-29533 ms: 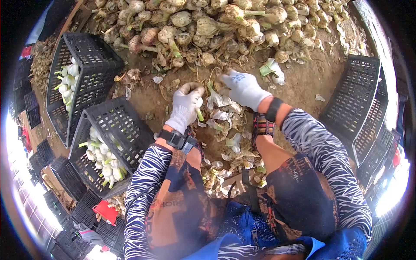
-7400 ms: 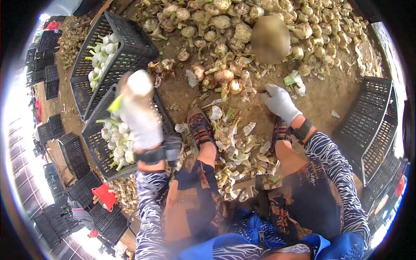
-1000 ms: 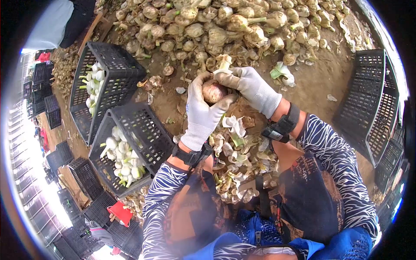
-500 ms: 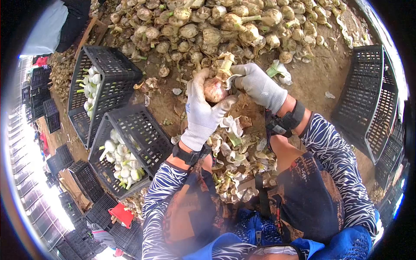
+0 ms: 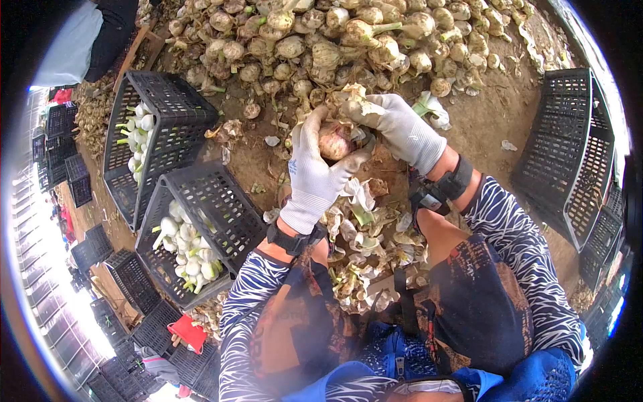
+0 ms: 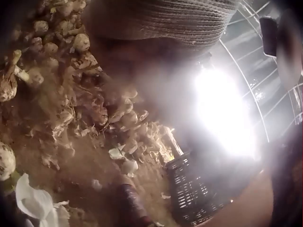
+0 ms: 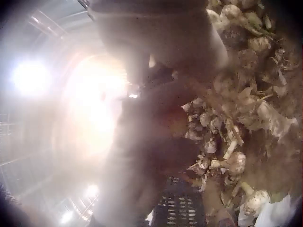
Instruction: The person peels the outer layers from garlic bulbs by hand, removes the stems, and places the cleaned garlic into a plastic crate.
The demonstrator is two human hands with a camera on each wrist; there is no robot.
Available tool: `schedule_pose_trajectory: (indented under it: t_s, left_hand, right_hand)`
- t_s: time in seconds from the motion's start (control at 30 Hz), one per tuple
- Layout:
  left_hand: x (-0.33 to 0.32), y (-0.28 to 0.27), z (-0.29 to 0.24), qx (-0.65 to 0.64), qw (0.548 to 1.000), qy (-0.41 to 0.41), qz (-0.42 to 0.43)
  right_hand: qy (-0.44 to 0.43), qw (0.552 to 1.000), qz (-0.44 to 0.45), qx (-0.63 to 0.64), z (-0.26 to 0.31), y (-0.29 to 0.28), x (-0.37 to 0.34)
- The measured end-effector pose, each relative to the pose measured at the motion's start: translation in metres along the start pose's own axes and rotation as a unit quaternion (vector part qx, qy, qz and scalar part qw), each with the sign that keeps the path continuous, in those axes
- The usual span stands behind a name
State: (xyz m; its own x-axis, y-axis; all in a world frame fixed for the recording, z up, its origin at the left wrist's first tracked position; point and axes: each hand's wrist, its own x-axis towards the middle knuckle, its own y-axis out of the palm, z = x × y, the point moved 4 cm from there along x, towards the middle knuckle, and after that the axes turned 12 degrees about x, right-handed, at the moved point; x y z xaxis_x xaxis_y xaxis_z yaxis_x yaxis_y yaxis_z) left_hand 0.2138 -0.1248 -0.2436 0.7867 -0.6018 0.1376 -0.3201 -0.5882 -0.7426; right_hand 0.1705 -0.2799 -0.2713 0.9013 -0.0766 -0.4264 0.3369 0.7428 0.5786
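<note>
My gloved left hand (image 5: 312,173) grips a reddish-brown garlic bulb (image 5: 333,141) between fingers and thumb in the head view. Just above it, my gloved right hand (image 5: 404,132) pinches the dry outer skin (image 5: 356,98) by the stem, its thumb and fingers curled in. Part of the bulb is hidden by both hands. A pale sleeve of glove (image 6: 175,21) fills the top of the left wrist view, and glare washes out much of it. The right wrist view shows the other glove (image 7: 161,35) blurred and dark.
A heap of unpeeled garlic (image 5: 321,57) spreads across the back. Two tilted black crates (image 5: 221,194) at left hold peeled white garlic (image 5: 191,248). More black crates (image 5: 556,154) stand at right. Peeled skins (image 5: 368,261) litter the ground between the feet.
Over the last second my right hand has torn a strip of skin beside the bulb, then come back to the stem. My left hand has kept hold of the garlic bulb.
</note>
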Motion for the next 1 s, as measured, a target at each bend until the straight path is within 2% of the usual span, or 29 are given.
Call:
schedule_pose_trajectory:
  t_s: [0.03, 0.1, 0.13, 0.17, 0.2, 0.23, 0.27, 0.3, 0.33, 0.37, 0.4, 0.47, 0.5, 0.63, 0.7, 0.73, 0.8, 0.83, 0.87, 0.9, 0.93, 1.0]
  left_hand:
    - [-0.001, 0.001, 0.002, 0.000, 1.000, 0.000, 0.000]
    - [-0.002, 0.006, 0.008, -0.127, 0.990, -0.049, 0.040]
    - [-0.001, 0.004, 0.003, -0.127, 0.990, -0.049, 0.040]
    - [-0.001, 0.006, -0.001, -0.256, 0.958, -0.107, 0.066]
    - [-0.001, 0.008, -0.004, -0.380, 0.906, -0.164, 0.090]
    - [0.000, 0.007, -0.005, -0.380, 0.906, -0.163, 0.090]
    - [0.001, 0.006, -0.006, -0.367, 0.911, -0.166, 0.088]
    - [0.001, 0.005, -0.005, -0.353, 0.916, -0.169, 0.087]
    - [0.002, 0.006, -0.001, -0.352, 0.916, -0.169, 0.088]
    - [0.006, 0.001, -0.001, -0.179, 0.981, -0.061, 0.039]
    - [0.007, -0.002, -0.006, 0.003, 0.999, 0.052, -0.012]
    - [0.007, -0.002, -0.011, 0.050, 0.996, 0.068, -0.020]
    - [0.007, -0.003, -0.014, 0.097, 0.991, 0.084, -0.029]
    - [0.006, 0.003, -0.018, 0.129, 0.988, 0.081, -0.020]
    - [0.004, 0.008, -0.019, 0.167, 0.983, 0.077, -0.011]
    - [0.004, 0.009, -0.019, 0.167, 0.983, 0.077, -0.010]
    - [0.008, 0.007, -0.021, 0.053, 0.996, 0.068, -0.018]
    - [0.010, 0.007, -0.021, 0.054, 0.996, 0.068, -0.017]
    - [0.013, 0.014, -0.009, -0.192, 0.976, -0.083, 0.054]
    - [0.011, 0.022, -0.003, -0.421, 0.871, -0.225, 0.118]
    - [0.009, 0.021, -0.004, -0.555, 0.758, -0.289, 0.185]
    - [0.011, 0.024, 0.002, -0.537, 0.786, -0.256, 0.172]
  right_hand:
    - [-0.007, 1.000, 0.020, 0.018, 0.003, 0.002, -0.002]
    - [-0.013, 0.998, 0.040, 0.036, 0.006, -0.004, -0.002]
    - [-0.227, 0.946, 0.114, -0.199, 0.022, -0.006, -0.003]
    - [-0.417, 0.790, 0.176, -0.413, 0.027, -0.002, -0.012]
    - [-0.417, 0.790, 0.176, -0.413, 0.030, 0.002, -0.017]
    - [-0.244, 0.937, 0.127, -0.217, 0.029, 0.000, -0.014]
    - [-0.048, 0.997, 0.066, -0.001, 0.019, -0.003, -0.013]
    - [-0.048, 0.997, 0.066, 0.000, 0.016, -0.006, -0.011]
    - [-0.091, 0.988, 0.069, -0.099, 0.015, -0.009, -0.006]
    - [-0.133, 0.969, 0.071, -0.198, 0.014, -0.010, -0.005]
    - [-0.133, 0.969, 0.070, -0.197, 0.021, -0.003, -0.009]
    - [0.050, 0.996, -0.018, -0.069, 0.028, 0.011, -0.021]
    - [0.011, 0.996, -0.011, -0.087, 0.015, 0.000, -0.011]
    - [-0.031, 0.987, -0.052, -0.149, 0.004, -0.004, -0.003]
    - [-0.031, 0.947, -0.090, -0.305, 0.001, -0.009, 0.001]
    - [-0.030, 0.948, -0.090, -0.304, -0.003, -0.010, 0.001]
    - [-0.074, 0.968, -0.091, -0.222, -0.005, -0.010, -0.001]
    - [-0.073, 0.968, -0.091, -0.220, -0.007, -0.010, -0.003]
    - [-0.090, 0.983, -0.082, -0.140, -0.007, -0.009, -0.004]
    - [-0.108, 0.990, -0.071, -0.058, -0.006, -0.007, -0.005]
    - [-0.109, 0.990, -0.070, -0.057, -0.004, -0.008, -0.006]
    - [-0.011, 0.998, -0.035, 0.042, -0.004, -0.011, -0.007]
